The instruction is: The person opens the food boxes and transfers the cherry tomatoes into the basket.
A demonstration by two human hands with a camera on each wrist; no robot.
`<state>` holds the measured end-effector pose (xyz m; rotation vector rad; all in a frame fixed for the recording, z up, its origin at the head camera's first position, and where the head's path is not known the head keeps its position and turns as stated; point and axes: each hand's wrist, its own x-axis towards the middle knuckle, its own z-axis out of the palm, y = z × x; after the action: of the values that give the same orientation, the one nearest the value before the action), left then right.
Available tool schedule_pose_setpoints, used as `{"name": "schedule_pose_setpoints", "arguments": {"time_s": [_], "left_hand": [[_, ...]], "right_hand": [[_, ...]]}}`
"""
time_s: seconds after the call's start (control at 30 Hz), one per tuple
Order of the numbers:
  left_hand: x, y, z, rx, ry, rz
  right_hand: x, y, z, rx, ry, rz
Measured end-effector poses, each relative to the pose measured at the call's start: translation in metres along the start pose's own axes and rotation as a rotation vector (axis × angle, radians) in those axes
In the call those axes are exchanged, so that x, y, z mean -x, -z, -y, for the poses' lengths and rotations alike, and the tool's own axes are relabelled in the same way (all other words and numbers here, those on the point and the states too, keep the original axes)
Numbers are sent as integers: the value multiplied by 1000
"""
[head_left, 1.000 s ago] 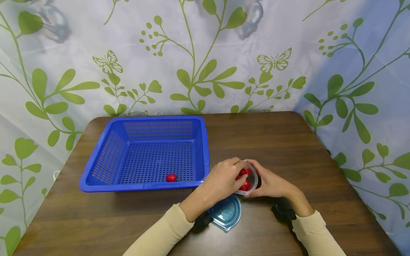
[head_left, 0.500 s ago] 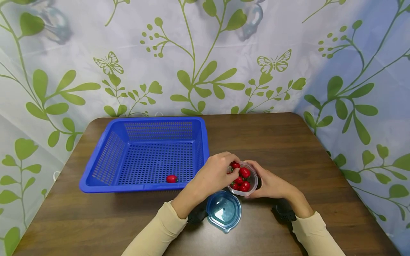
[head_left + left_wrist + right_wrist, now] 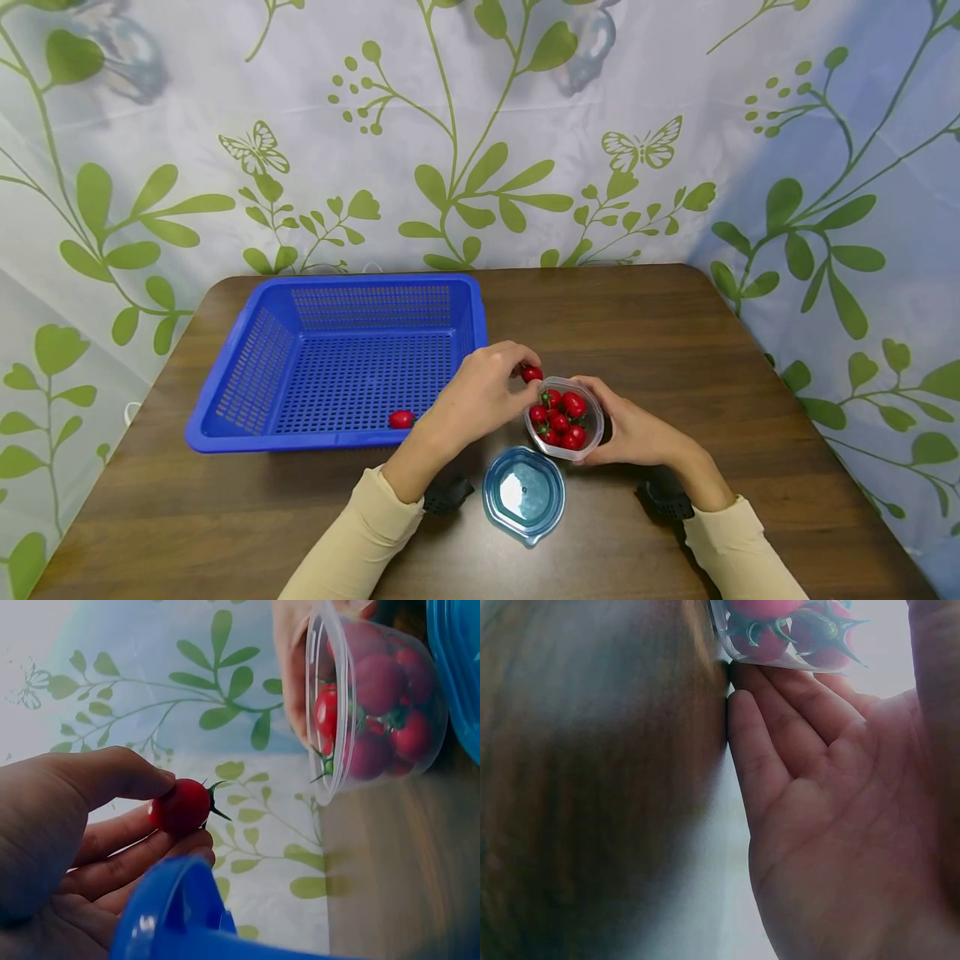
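Note:
My left hand (image 3: 480, 390) pinches a red cherry tomato (image 3: 180, 808) between thumb and fingers, its green stem pointing away from the palm. It hovers between the basket and a clear plastic container (image 3: 596, 417). Several more cherry tomatoes (image 3: 558, 422) with green calyxes lie inside that container. On the container's right side my right hand (image 3: 636, 429) curves round the wall and holds it, thumb toward the near side. The right wrist view shows its fingers (image 3: 780, 727) along the container's lower edge.
A blue perforated basket (image 3: 300, 442) stands at the left, with one cherry tomato (image 3: 401, 419) on its floor near the front. The blue transparent lid (image 3: 523, 497) lies on the wooden table (image 3: 637, 333) just in front of the container. A patterned curtain (image 3: 525, 125) hangs behind.
My left hand has come out of the container with a cherry tomato and moved left toward the basket, uncovering the tomatoes below. The right hand has stayed on the container.

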<state>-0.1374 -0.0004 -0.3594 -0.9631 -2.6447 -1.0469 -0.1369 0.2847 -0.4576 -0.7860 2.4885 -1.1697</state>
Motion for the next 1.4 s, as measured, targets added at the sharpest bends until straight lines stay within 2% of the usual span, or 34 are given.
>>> {"name": "schedule_pose_setpoints", "arguments": {"time_s": [0.2,0.47,0.73,0.93,1.13,1.4], "left_hand": [[1,8,6,23,39,-3],[2,18,14,38,55,-28],[4,31,20,37,124,-21],[4,44,28,41,122,-56],[5,54,36,68,153,-77],[7,64,43,37,179,-103]], "right_hand": [[-1,-1,-1,0,14,-2],[-1,-1,-2,2,10,-8],[-1,-2,-2,12,7,-5],[-1,-1,-1,9,6,-4],[-2,0,-1,17,19,-6],[-1,0,-2,26,25,-16]]}}
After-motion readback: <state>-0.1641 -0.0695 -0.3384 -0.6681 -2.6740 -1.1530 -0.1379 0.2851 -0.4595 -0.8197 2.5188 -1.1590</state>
